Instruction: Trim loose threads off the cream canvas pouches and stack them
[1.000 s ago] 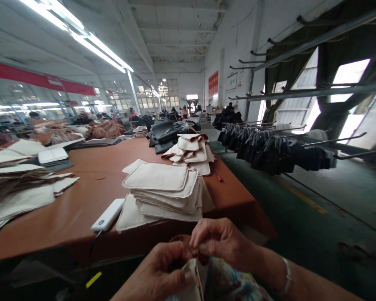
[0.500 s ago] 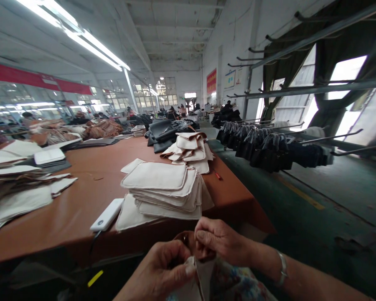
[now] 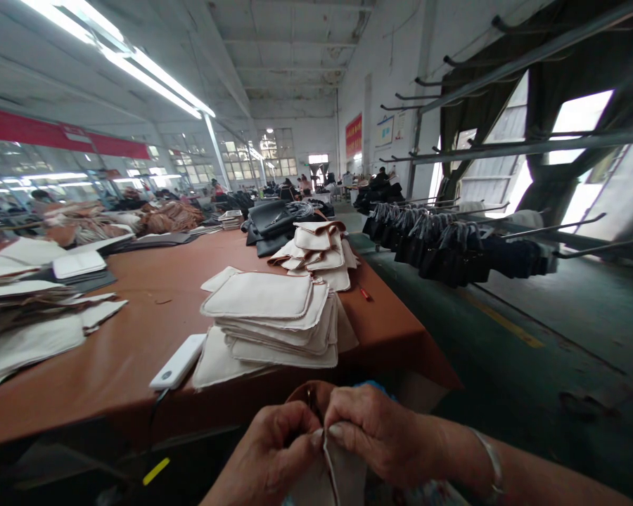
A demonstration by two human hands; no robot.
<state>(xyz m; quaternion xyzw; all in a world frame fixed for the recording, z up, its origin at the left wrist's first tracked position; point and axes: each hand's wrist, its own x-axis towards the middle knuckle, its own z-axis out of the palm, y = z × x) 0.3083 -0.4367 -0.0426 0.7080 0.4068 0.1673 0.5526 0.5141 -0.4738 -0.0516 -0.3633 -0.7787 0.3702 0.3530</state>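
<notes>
While the two hands meet just in front of the tabletop's near edge, a cream fabric piece (image 3: 351, 467) is held between them, a dark-lined seam running down it from the fingertips. The left hand (image 3: 285, 446) has its grip clamped on the cloth to one side of this seam, thumb and forefinger pinched together. The right hand (image 3: 374, 429) has its grip clamped on the other side, the two thumbs close together. A brown flap (image 3: 314, 392) curves up behind the fingers; it seems to belong to the same piece, though the hands hide the join. A pale bracelet (image 3: 490, 460) circles the right wrist.

Beyond the hands, at the near edge of the brown-covered tabletop (image 3: 148, 281), lies a stack of cream pieces (image 3: 261, 296). Just left of it is a white device (image 3: 178, 362), with a black cable (image 3: 156, 414) hanging over the same edge. Near the tabletop's right edge lies a small red object (image 3: 366, 294), beside a looser pile of folded pieces (image 3: 324, 249) behind the stack. Black material (image 3: 269, 223) lies farther back, toward the far right corner. Well apart, on the left part of the tabletop, are more cream pieces (image 3: 42, 341).
</notes>
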